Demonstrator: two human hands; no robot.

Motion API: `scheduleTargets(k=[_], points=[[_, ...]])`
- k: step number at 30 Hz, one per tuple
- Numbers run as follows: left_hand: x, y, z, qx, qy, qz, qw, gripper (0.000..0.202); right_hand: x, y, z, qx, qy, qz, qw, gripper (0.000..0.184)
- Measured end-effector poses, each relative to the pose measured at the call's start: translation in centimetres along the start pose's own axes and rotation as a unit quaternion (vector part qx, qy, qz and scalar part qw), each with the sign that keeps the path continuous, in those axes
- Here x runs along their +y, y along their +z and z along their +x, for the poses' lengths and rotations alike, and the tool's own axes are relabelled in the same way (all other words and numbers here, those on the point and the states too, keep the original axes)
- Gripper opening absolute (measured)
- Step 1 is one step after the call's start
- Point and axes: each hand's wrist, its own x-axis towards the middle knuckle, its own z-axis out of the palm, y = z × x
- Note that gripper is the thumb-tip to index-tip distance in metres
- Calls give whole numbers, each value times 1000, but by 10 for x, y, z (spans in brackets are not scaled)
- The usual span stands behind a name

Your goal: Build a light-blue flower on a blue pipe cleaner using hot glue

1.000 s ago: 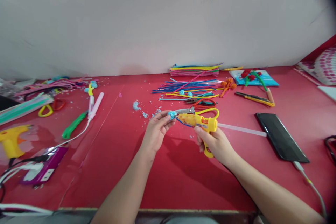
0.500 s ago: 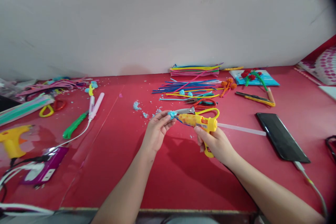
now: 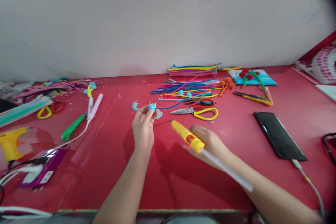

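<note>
Between its fingertips my left hand (image 3: 144, 122) pinches a light-blue fuzzy pompom flower (image 3: 151, 107). A thin dark-blue pipe cleaner (image 3: 172, 106) runs from it to the right. My right hand (image 3: 207, 140) is closed round a yellow hot glue gun (image 3: 187, 135), its nozzle pointing up and left, apart from the flower. A clear glue stick (image 3: 228, 171) sticks out of the gun's back end. Just beyond the gun lie yellow-handled scissors (image 3: 204, 113), with red-handled pliers (image 3: 203, 103) behind them. Light-blue fuzz scraps (image 3: 134, 106) lie around my left hand.
Coloured pipe cleaners (image 3: 183, 85) lie by the white partition (image 3: 147, 24). Orange pompom stems (image 3: 226, 84), tweezers (image 3: 253, 98) and a phone on a cable (image 3: 279, 134) are to the right. At left are a second glue gun (image 3: 12, 140), a purple power strip (image 3: 44, 169) and a green-handled cutter (image 3: 73, 126).
My left hand has moved left with the flower. The glue gun has drawn away from it, down and toward me, and turned so its glue stick points toward my right forearm.
</note>
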Motion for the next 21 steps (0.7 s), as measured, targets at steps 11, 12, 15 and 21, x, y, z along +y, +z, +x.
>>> scheduleTargets(k=[11,12,15,21], points=[[-3,8,-11,-76,-92,-6,993,20,15,21,4,-84,-23,-145,986,26],[-4,8,-12,-78,-97,-6,992,20,17,13,6,-80,-11,-169,982,19],[-6,8,-11,-77,-105,-9,991,20,30,-12,8,-54,61,-250,965,22],[-7,9,-12,-77,-118,-14,990,20,52,-25,10,-74,105,-298,946,21]])
